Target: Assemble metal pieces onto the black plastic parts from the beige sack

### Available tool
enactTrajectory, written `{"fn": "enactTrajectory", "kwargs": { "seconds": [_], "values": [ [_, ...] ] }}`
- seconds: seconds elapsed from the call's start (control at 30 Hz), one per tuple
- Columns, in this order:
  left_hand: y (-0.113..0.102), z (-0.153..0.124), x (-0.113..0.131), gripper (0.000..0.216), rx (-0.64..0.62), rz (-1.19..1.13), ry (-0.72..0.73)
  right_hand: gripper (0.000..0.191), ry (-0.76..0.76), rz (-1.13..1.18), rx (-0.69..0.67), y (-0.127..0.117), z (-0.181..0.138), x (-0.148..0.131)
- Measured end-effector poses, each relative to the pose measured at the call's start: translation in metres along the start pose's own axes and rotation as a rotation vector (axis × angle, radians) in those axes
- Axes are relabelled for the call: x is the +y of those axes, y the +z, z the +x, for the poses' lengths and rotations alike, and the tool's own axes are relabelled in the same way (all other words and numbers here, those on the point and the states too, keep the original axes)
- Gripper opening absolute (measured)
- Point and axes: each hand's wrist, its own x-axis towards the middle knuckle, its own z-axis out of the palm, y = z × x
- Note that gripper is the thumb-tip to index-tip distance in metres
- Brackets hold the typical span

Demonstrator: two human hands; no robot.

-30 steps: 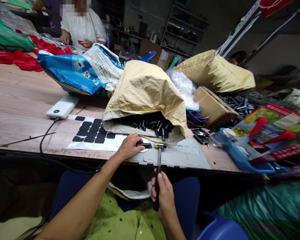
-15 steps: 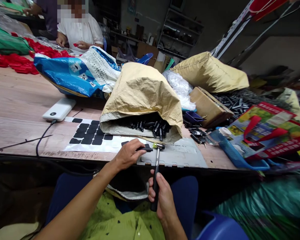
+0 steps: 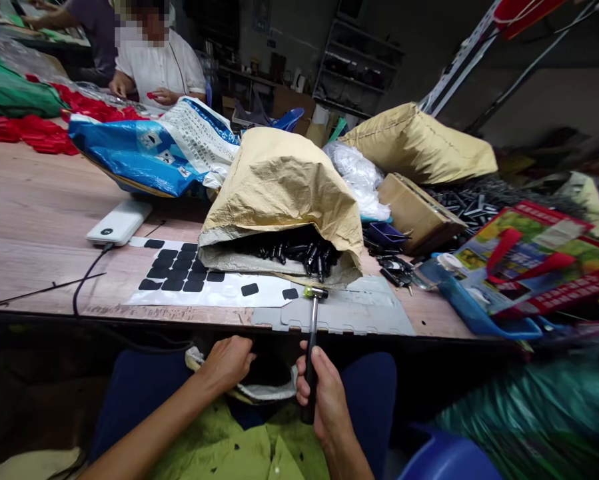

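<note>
My right hand (image 3: 324,390) is wrapped round the black grip of a small hammer (image 3: 312,333). The hammer's head, one face yellow-green and the other dark, is above the grey sheet (image 3: 344,313) at the table's front edge. My left hand (image 3: 230,363) is below that edge, over the mouth of an open sack (image 3: 269,392) at my lap. Its fingers are curled; whatever they hold is hidden against the dark inside. On the table, a larger tan sack (image 3: 284,173) opens toward me, with black parts (image 3: 318,259) spilling at its mouth.
A white strip (image 3: 219,290) with black rounded stickers lies left of the sheet, behind it a white power bank (image 3: 119,223) with a cable. A blue tray (image 3: 479,320) and a red bag (image 3: 539,267) are at the right. A co-worker (image 3: 159,67) sits across the table.
My left hand has moved from the table edge, where it held a black stick-like part by the hammer head, down to the lap sack. My right hand and hammer have barely moved.
</note>
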Motion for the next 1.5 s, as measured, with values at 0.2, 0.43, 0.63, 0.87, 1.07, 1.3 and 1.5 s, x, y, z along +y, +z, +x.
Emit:
{"fn": "enactTrajectory", "kwargs": {
  "seconds": [0.2, 0.43, 0.63, 0.87, 1.07, 1.3, 1.5],
  "values": [
    [-0.021, -0.005, 0.017, 0.026, -0.053, -0.079, 0.051, 0.059, 0.004, 0.005, -0.004, -0.001, 0.001, 0.001],
    [-0.102, 0.025, 0.061, 0.027, 0.097, -0.298, 0.305, 0.059, 0.006, 0.005, -0.005, -0.003, 0.001, 0.003],
    [-0.141, 0.119, 0.080, 0.029, 0.591, -0.243, 0.099, 0.060, 0.000, 0.005, -0.005, -0.002, 0.001, 0.003],
    [-0.146, 0.169, 0.088, 0.027, 0.526, -0.087, 0.048, 0.059, -0.008, -0.007, -0.015, -0.004, 0.002, 0.005],
    [-0.147, 0.139, 0.091, 0.019, 0.692, -0.070, 0.231, 0.058, -0.008, -0.003, -0.012, -0.004, 0.002, 0.005],
    [-0.124, 0.082, 0.056, 0.019, 0.538, 0.003, 0.365, 0.059, -0.002, -0.012, -0.011, -0.002, 0.002, 0.003],
    [-0.097, 0.084, 0.022, 0.022, 0.469, -0.150, 0.378, 0.059, -0.011, -0.024, -0.009, -0.001, 0.001, 0.002]
  ]
}}
